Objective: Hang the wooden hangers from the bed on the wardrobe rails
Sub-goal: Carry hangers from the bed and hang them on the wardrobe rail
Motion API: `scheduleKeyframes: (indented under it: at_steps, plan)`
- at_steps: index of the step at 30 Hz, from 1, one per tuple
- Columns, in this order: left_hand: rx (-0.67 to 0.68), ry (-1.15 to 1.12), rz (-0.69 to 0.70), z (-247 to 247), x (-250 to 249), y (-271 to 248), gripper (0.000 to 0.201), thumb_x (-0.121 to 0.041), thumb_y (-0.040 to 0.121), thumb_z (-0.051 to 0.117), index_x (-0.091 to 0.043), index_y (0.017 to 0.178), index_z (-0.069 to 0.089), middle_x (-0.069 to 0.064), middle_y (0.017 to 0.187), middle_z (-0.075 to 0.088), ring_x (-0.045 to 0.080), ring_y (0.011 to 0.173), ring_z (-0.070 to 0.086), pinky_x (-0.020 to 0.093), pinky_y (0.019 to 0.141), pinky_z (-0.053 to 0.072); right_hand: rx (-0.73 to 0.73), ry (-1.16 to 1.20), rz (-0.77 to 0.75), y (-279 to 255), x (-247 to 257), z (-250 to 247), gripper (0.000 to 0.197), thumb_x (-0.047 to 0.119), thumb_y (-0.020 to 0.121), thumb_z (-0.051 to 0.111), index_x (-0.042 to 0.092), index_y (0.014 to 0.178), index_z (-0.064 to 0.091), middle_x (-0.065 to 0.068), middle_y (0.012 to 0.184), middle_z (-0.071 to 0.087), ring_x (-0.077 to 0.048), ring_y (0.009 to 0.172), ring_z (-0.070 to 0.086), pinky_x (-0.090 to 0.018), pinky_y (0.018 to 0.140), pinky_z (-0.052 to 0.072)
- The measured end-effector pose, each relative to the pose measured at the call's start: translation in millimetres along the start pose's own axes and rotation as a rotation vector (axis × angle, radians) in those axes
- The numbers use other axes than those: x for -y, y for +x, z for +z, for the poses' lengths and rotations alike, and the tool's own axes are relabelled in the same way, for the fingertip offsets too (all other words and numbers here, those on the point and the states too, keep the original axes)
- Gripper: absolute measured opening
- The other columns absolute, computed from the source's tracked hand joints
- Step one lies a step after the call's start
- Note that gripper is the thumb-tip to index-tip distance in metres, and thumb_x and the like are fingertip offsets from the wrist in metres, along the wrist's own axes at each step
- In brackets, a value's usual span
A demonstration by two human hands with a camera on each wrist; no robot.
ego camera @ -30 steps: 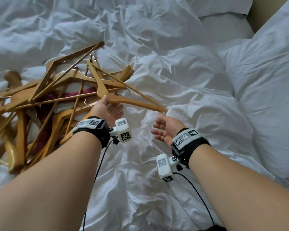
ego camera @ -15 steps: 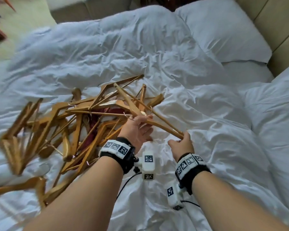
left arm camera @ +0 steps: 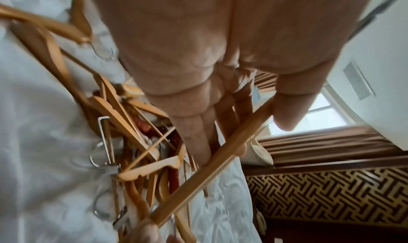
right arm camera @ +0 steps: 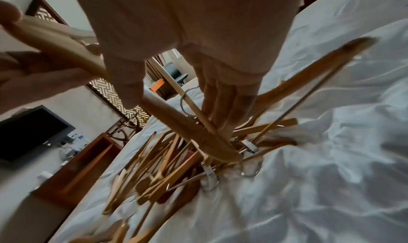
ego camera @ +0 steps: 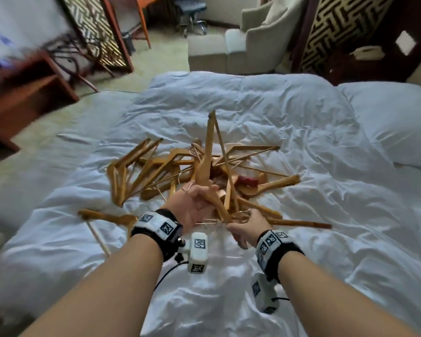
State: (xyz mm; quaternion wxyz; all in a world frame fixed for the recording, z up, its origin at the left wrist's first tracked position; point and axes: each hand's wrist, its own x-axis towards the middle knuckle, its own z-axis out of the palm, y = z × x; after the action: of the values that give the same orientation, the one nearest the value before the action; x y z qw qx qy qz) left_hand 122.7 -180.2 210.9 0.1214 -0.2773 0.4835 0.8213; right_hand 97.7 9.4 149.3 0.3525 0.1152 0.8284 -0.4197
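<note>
Since half a second ago, one wooden hanger (ego camera: 206, 164) has swung from lying low across the heap to standing nearly upright, and the head view has tilted up to take in the room beyond the bed.

Head view: left hand (ego camera: 192, 206) grips the raised hanger at its middle, fingers curled round the wood; one arm of the hanger points up, the other runs down toward the right hand (ego camera: 249, 224). Right hand sits at the near edge of the pile of hangers (ego camera: 156, 166), fingers curled among the wood and wire hooks; exactly what it grasps is not clear here. Pile lies on the white duvet (ego camera: 301, 190) at mid-bed. Something dark red (ego camera: 248, 180) shows within the pile. A pillow (ego camera: 394, 117) lies right, an armchair (ego camera: 250, 42) past the foot of the bed.

Left wrist view: left hand's fingers (left arm camera: 198, 130) and thumb close on the hanger's wooden bar (left arm camera: 220, 161). More hangers with metal hooks lie tangled below on the duvet. A window (left arm camera: 318, 117) and brown curtains behind.

Right wrist view: right hand's thumb (right arm camera: 128, 79) and fingers (right arm camera: 225, 100) close round a hanger's wooden arm (right arm camera: 187, 133) and thin rod, above the pile. A dark television (right arm camera: 30, 133) is on the far wall.
</note>
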Motion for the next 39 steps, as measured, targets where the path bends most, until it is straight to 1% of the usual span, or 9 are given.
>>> scheduleKeyframes:
  at_steps: [3,9,13,18,24,30,32,36,39]
  plan:
    - [-0.055,-0.059,0.045,-41.0,7.1,-33.8,0.026,-0.011,0.098,0.048,-0.003,0.118,0.064,0.018,0.12,0.071,0.035,0.109,0.067,0.05,0.101,0.051,0.053,-0.085,-0.047,-29.9,5.0,25.1,0.092,0.04,0.072,0.083,0.015,0.144,0.032,0.001,0.108,0.059,-0.007,0.078,0.06,-0.02,0.051,0.047]
    - [-0.226,-0.087,0.042,-103.3,66.5,-77.9,0.03,-0.017,0.104,0.049,-0.003,0.127,0.063,0.019,0.117,0.072,0.034,0.111,0.069,0.049,0.096,0.054,0.114,-0.167,-0.077,-36.7,-38.1,89.5,0.039,0.028,0.075,0.077,0.019,0.111,0.065,-0.001,0.094,0.068,-0.021,0.084,0.069,-0.043,0.079,0.061]
    - [-0.284,-0.069,0.031,-115.8,104.1,-82.0,0.025,-0.017,0.104,0.051,-0.005,0.124,0.062,0.018,0.118,0.071,0.035,0.107,0.07,0.048,0.091,0.057,0.139,-0.181,-0.046,-27.7,-80.3,109.7,0.02,0.015,0.08,0.064,0.025,0.096,0.072,-0.005,0.083,0.07,-0.025,0.079,0.071,-0.045,0.075,0.061]
    - [-0.333,-0.004,-0.026,-121.5,130.9,-67.9,0.024,-0.017,0.106,0.049,-0.002,0.121,0.06,0.015,0.107,0.073,0.034,0.1,0.071,0.05,0.089,0.058,0.191,-0.144,0.092,-9.2,-98.3,114.8,0.029,0.005,0.079,0.052,0.021,0.085,0.075,-0.009,0.08,0.071,-0.025,0.072,0.07,-0.035,0.067,0.061]
    - [-0.341,0.014,-0.092,-125.8,153.0,-42.1,0.022,-0.018,0.106,0.049,-0.005,0.12,0.061,0.011,0.102,0.076,0.032,0.099,0.073,0.052,0.095,0.055,0.247,-0.067,0.22,5.4,-103.1,124.3,0.025,-0.002,0.086,0.046,0.01,0.091,0.068,-0.019,0.086,0.067,-0.031,0.068,0.065,-0.036,0.058,0.056]
    - [-0.322,0.069,-0.182,-136.3,155.2,-21.7,0.023,-0.018,0.106,0.05,0.0,0.118,0.056,0.017,0.097,0.075,0.036,0.092,0.073,0.051,0.081,0.06,0.25,-0.262,0.165,21.4,-106.4,127.9,0.041,0.006,0.092,0.039,0.035,0.111,0.062,-0.005,0.08,0.067,-0.023,0.063,0.063,-0.034,0.06,0.057]
    - [-0.289,0.119,-0.224,-140.9,154.5,-21.1,0.02,-0.018,0.106,0.049,0.0,0.112,0.053,0.018,0.093,0.073,0.039,0.088,0.071,0.054,0.08,0.06,0.33,-0.46,0.109,26.4,-105.5,126.0,0.051,0.006,0.095,0.037,0.045,0.123,0.053,-0.004,0.094,0.068,-0.024,0.077,0.067,-0.034,0.065,0.058]
    - [-0.247,0.134,-0.266,-150.9,155.9,-25.5,0.02,-0.019,0.106,0.048,-0.001,0.113,0.053,0.019,0.093,0.071,0.039,0.088,0.07,0.056,0.083,0.059,0.416,-0.888,0.002,32.4,-102.2,125.5,0.051,0.008,0.098,0.04,0.03,0.144,0.044,-0.005,0.133,0.059,-0.023,0.11,0.061,-0.026,0.086,0.05]
    - [-0.223,0.124,-0.246,-156.0,154.3,-28.5,0.024,-0.021,0.106,0.048,0.0,0.116,0.054,0.019,0.098,0.071,0.036,0.088,0.071,0.053,0.083,0.059,0.404,-0.892,-0.016,27.1,-90.9,125.8,0.056,0.008,0.098,0.039,0.031,0.149,0.034,-0.002,0.107,0.061,-0.015,0.075,0.057,-0.02,0.057,0.043]
